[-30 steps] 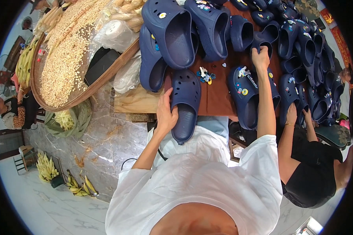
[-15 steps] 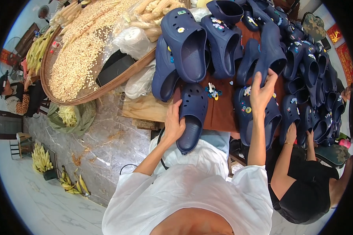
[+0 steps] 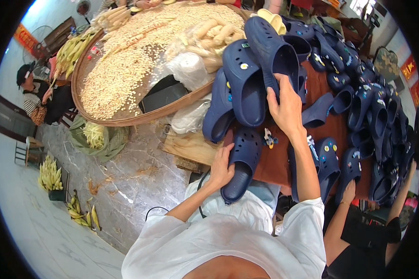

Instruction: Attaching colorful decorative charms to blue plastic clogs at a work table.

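Note:
A plain navy foam clog [image 3: 241, 186] with rows of holes stands at the near table edge, toe pointing away. My left hand [image 3: 221, 168] closes on its left side. My right hand [image 3: 285, 108] grips the heel end of another plain navy clog [image 3: 261, 36], raised among the clogs at the back. Just left of that one, a navy clog with a flower charm [image 3: 241, 65] rests against another clog [image 3: 214, 111]. A small cluster of colourful charms [image 3: 269, 138] lies on the brown cloth [image 3: 277, 162], right of the clog at my left hand.
A large round woven tray [image 3: 139, 122] of corn kernels and bagged cobs stands at the left, beside a wooden board [image 3: 186, 145]. Many decorated navy clogs [image 3: 377, 102] pile up at the right. There a co-worker's hand [image 3: 348, 191] touches a clog. Another person [image 3: 37, 95] sits far left.
My right hand has carried its clog leftward, from the right side of the cloth to beside the flower-charm clog. My left hand keeps its hold. The whole view has shifted slightly.

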### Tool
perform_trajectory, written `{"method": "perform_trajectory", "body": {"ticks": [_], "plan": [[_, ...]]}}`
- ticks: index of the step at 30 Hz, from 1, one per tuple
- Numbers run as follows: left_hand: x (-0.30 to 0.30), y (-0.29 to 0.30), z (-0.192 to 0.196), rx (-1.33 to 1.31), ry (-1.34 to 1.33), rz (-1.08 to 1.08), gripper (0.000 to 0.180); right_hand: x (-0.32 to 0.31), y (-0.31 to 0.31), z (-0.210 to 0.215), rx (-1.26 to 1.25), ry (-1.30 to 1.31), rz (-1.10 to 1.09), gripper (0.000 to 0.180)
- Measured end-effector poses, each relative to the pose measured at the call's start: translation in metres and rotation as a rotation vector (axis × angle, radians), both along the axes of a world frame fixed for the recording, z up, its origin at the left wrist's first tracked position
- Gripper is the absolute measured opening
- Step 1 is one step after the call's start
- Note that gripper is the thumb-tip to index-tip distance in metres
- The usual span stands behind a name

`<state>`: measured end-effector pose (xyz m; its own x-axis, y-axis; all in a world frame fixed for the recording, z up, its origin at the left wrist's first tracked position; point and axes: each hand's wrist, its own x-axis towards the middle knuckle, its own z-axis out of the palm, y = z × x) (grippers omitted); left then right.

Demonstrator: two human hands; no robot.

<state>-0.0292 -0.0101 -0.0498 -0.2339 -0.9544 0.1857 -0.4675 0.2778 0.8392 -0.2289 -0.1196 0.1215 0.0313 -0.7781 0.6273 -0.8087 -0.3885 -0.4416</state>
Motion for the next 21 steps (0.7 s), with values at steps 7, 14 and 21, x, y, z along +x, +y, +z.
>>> {"method": "perform_trajectory", "body": {"ticks": [7, 14, 21], "plan": [[0.003, -0.001, 0.0, 0.016, 0.0, -0.016, 0.063, -0.007, -0.03, 0.007, -0.11, 0.026, -0.152, 0.023], [0.003, -0.014, 0.004, 0.029, 0.017, -0.045, 0.062, -0.024, -0.04, -0.008, -0.232, 0.007, -0.195, 0.031], [0.008, 0.004, 0.029, -0.084, 0.028, 0.001, 0.058, -0.009, 0.061, -0.04, -0.26, -0.277, -0.168, 0.015]]}}
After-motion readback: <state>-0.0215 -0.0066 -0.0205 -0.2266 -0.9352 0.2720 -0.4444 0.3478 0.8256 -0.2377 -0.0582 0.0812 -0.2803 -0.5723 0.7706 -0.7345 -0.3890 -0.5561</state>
